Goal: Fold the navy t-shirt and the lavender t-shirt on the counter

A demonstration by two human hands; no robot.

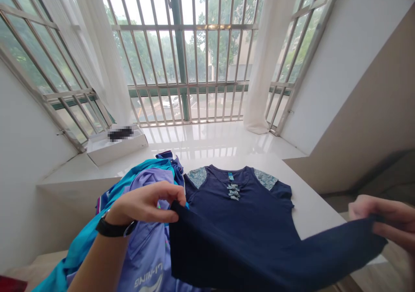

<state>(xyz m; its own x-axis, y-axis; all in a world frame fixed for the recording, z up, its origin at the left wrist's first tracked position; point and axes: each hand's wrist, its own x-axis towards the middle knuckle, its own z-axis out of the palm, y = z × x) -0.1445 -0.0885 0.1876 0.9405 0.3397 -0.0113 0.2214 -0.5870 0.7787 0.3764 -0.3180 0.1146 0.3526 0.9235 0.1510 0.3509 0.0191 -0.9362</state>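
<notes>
A navy short-sleeved shirt (240,218) with patterned shoulder patches and small bows below its neckline lies face up on the white surface, collar toward the window. Its lower part is lifted and stretched sideways between my hands. My left hand (155,203), wearing a black wristband, pinches the hem at the left. At the far right, my right hand (385,216) grips the other end of the hem, slightly blurred. Beside my left forearm, a pile of clothes holds a lavender garment (142,248) with white lettering and a turquoise garment (81,244).
A white box (118,147) with a blurred dark item on it stands at the left on the white sill (207,140). Behind are a barred window (184,54) and white curtains (264,58). A wall (327,75) closes off the right side.
</notes>
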